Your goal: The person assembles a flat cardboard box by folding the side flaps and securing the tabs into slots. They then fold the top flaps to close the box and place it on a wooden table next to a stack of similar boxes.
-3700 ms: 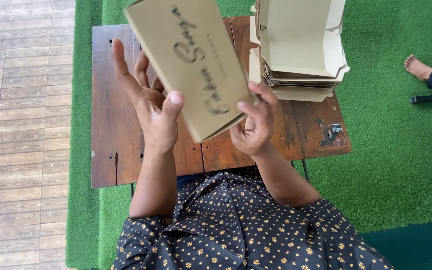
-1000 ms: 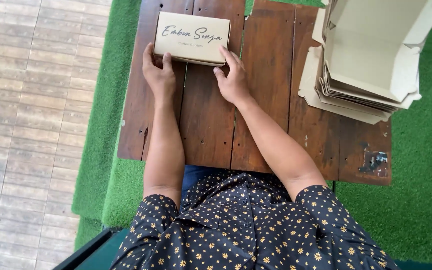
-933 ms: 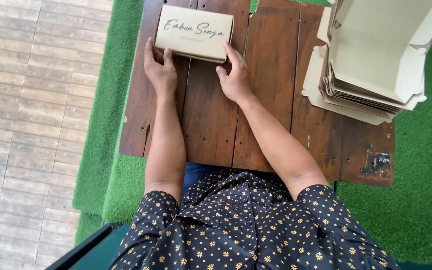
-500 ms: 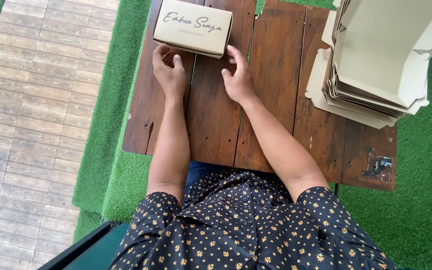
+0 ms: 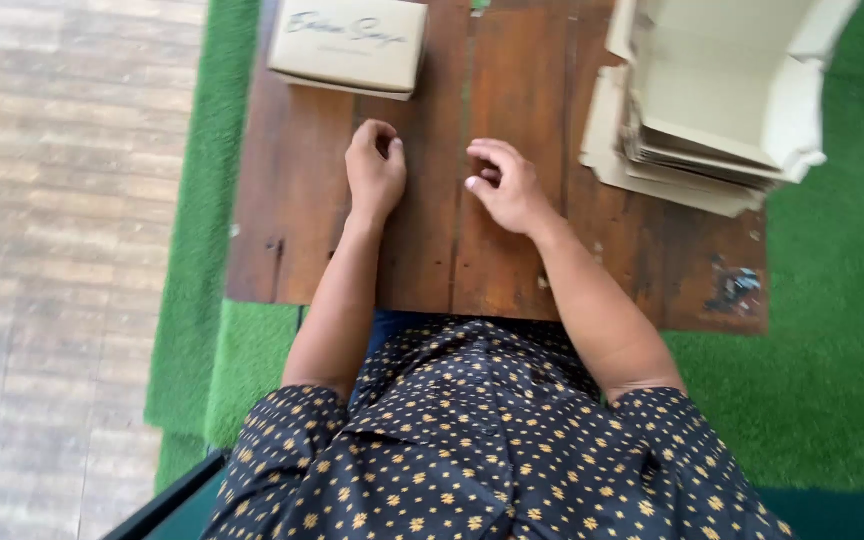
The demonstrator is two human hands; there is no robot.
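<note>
Now, from the head camera looking down, the closed tan box (image 5: 349,45) sits flat at the far left part of the wooden table (image 5: 292,230). A second ago both hands were pressed against its front edge; now they have pulled back toward the person, and the box lies alone, with bare wood between it and the fingers. So the box looks finished and let go. The left hand (image 5: 375,170) rests on the table with its fingers curled loosely inward, almost a soft fist, and it holds nothing. The right hand (image 5: 504,185) lies just beside it, fingers bent and a little apart, thumb tucked near them, also holding nothing. Both hands only touch the wood. Off to the right stands a stack of folded, open cream boxes (image 5: 712,100), near the right hand but not touching it. Green turf (image 5: 832,300) shows around the table, and pale wood flooring (image 5: 62,250) on the left.
</note>
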